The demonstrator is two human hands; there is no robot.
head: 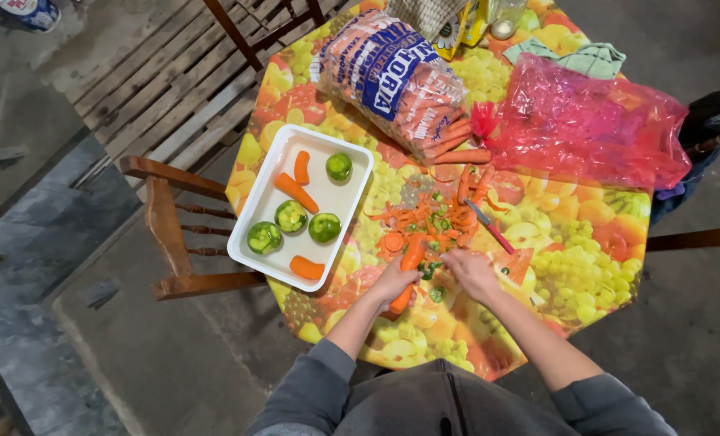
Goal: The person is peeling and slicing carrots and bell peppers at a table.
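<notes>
Left hand (394,281): clamped on carrot (409,260). Right hand (471,273): closed, contents unclear. Peelings (433,216), red-handled knife (489,226) beyond; white tray (251,242) left; carrot bag (392,77), pink bag (586,121) far across table (586,266).

The white tray (251,242) holds four green peppers (291,215) and three peeled carrot pieces (295,192). On the tabletop (594,258) lie one bag of carrots (392,77), one pink plastic bag (586,121), one peeler (489,226) and two wooden chairs (170,234).
</notes>
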